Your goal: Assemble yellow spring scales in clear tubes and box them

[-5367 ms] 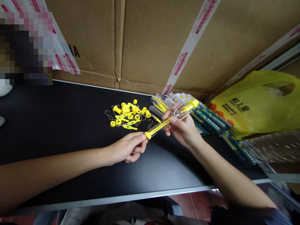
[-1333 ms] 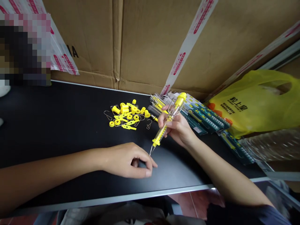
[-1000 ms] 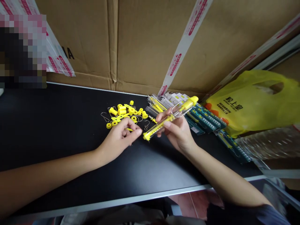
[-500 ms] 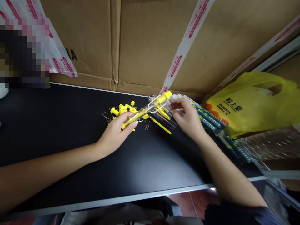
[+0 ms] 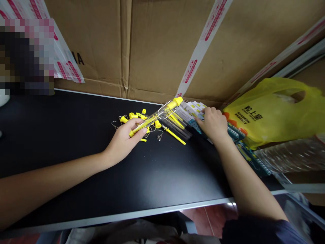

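Left hand (image 5: 124, 138) grips clear yellow-capped tube (image 5: 155, 117) above loose yellow parts (image 5: 132, 116), right hand (image 5: 214, 123) at stacked packets (image 5: 194, 109), can't tell if grasping; looks like packet-reaching step, calling for one clean pinch.

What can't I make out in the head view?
Head view, hidden: some yellow parts, behind the left hand.
Head view, hidden: whether the right hand grips a pack; its back blocks most fingertips.
Head view, cut off: white object, by the left edge.
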The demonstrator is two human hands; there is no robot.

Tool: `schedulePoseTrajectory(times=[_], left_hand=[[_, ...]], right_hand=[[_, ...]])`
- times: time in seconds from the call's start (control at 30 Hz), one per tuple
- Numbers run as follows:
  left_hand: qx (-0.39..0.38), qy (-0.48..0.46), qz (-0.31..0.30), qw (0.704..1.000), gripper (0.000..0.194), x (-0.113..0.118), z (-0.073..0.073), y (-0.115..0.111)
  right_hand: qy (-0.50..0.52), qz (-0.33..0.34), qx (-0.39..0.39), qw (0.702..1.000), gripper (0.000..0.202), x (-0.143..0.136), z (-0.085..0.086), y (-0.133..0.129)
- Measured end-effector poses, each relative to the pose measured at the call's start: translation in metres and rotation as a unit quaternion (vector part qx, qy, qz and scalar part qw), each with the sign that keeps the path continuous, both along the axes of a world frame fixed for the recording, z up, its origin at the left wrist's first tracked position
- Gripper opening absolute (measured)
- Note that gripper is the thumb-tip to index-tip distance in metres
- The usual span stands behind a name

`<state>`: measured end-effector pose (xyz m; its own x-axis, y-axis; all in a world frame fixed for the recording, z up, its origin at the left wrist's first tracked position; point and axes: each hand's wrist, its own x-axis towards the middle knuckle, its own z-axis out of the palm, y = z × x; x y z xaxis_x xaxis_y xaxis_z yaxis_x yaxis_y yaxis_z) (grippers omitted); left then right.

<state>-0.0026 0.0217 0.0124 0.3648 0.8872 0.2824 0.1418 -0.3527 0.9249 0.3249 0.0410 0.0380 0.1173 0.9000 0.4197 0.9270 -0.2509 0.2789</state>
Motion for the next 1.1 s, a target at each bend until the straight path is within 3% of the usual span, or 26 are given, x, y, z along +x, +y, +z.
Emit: schedulePoseTrajectory(times=[0.17,0.33,0.47,0.57,0.67,0.77,0.97,1.1], left_hand=[[-0.011,-0.016,0.009,1.000,0.030,-0.002,0.000,0.003],[0.017,-0.055,0.047,0.997,0.026,-0.008,0.016,0.016],[0.044,-0.123,0.071,0.989,0.017,-0.017,0.035,0.015],[0.008,-0.100,0.050,0.994,0.021,-0.022,0.037,-0.001],[-0.058,-0.057,-0.005,0.997,0.023,-0.026,0.028,-0.019],[-0.070,-0.003,-0.034,0.997,0.024,-0.027,0.021,-0.028],[-0.034,0.068,-0.038,0.996,0.023,-0.027,0.021,-0.028],[-0.027,0.069,-0.049,0.996,0.022,-0.026,0.021,-0.031]], right_hand=[[0.026,0.058,0.023,0.998,0.033,-0.008,0.006,-0.004],[0.088,0.163,0.044,0.982,0.033,-0.047,0.015,-0.027],[0.149,0.286,-0.040,0.946,0.030,-0.084,0.020,-0.058],[0.181,0.353,-0.127,0.909,0.027,-0.103,0.019,-0.078],[0.188,0.371,-0.202,0.887,0.023,-0.113,0.017,-0.087],[0.172,0.375,-0.239,0.879,0.023,-0.116,0.012,-0.088],[0.141,0.423,-0.218,0.868,0.048,-0.120,0.000,-0.084],[0.119,0.439,-0.199,0.868,0.042,-0.122,-0.004,-0.084]])
